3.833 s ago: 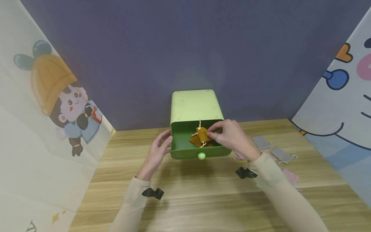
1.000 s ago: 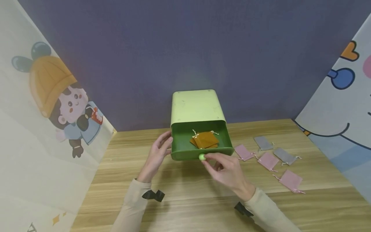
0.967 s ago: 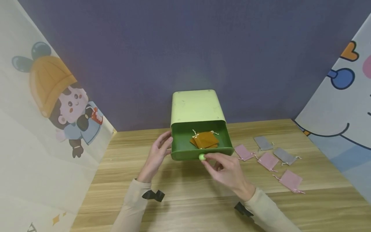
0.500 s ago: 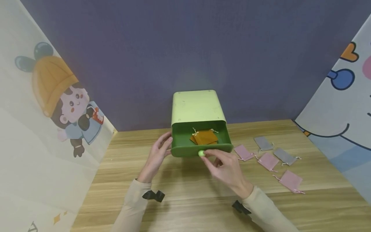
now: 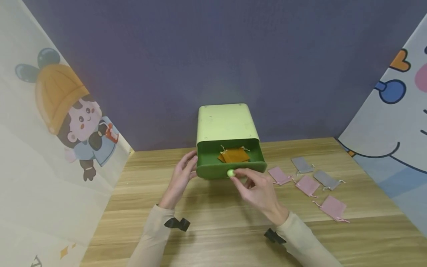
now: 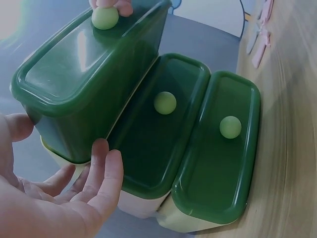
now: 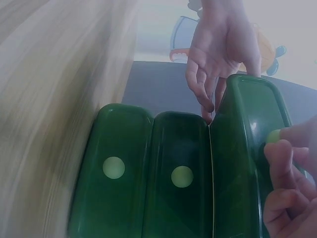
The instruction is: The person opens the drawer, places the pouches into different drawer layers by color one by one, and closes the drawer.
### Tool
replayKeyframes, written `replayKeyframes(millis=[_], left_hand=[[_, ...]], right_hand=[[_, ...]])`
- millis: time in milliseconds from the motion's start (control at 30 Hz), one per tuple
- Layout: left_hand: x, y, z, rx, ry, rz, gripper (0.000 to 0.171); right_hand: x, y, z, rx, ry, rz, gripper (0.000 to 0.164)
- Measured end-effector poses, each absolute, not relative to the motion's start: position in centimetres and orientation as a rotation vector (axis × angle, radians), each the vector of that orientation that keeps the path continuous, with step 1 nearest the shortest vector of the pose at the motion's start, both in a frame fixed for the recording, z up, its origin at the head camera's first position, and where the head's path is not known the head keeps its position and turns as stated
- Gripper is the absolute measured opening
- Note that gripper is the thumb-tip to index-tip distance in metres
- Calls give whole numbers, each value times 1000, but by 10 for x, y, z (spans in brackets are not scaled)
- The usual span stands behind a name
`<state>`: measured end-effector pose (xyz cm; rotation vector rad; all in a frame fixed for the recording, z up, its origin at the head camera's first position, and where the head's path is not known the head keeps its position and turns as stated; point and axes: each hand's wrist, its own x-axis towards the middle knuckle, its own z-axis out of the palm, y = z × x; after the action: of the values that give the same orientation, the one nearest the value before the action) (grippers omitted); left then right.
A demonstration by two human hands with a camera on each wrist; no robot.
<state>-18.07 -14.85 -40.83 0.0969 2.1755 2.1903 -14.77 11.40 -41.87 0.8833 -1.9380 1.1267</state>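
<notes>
A pale green cabinet point(image 5: 227, 120) stands against the back wall, its top green drawer point(image 5: 213, 171) pulled partway out. Inside that drawer lie several orange drawstring pouches point(image 5: 236, 155) with pale cords, overlapping one another. My right hand point(image 5: 258, 189) pinches the drawer's round light green knob point(image 5: 231, 173) between thumb and forefinger. At the cabinet's left side, my left hand point(image 5: 180, 178) has its fingers spread and relaxed, fingertips right at the side edge. In the left wrist view, the left fingers point(image 6: 106, 171) lie beside the pulled-out drawer, in front of the cabinet's edge.
Two lower drawers, a middle one point(image 6: 153, 144) and a bottom one point(image 6: 218, 168), are pushed in. Right of the cabinet on the wooden table point(image 5: 213, 241) lie pink pouches point(image 5: 333, 207) and grey pouches point(image 5: 327, 180). Printed side walls flank the table.
The right hand left the orange pouches in the drawer and took hold of the knob. Since then the drawer has slid somewhat inward with that hand. The left hand stays by the side.
</notes>
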Motion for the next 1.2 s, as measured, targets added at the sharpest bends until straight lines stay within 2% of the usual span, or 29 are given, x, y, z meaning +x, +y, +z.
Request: replayKeyframes(millis=[700, 967, 1200], left_hand=[[-183, -151, -410, 175, 2170, 2204, 60], [-191, -149, -409, 183, 2228, 2241, 48], [-199, -148, -407, 172, 2265, 2245, 47]], right_hand=[[-158, 113, -416, 803, -2000, 1155, 23], [-160, 110, -414, 740, -2050, 1158, 20], [-163, 109, -413, 712, -2069, 1175, 18]])
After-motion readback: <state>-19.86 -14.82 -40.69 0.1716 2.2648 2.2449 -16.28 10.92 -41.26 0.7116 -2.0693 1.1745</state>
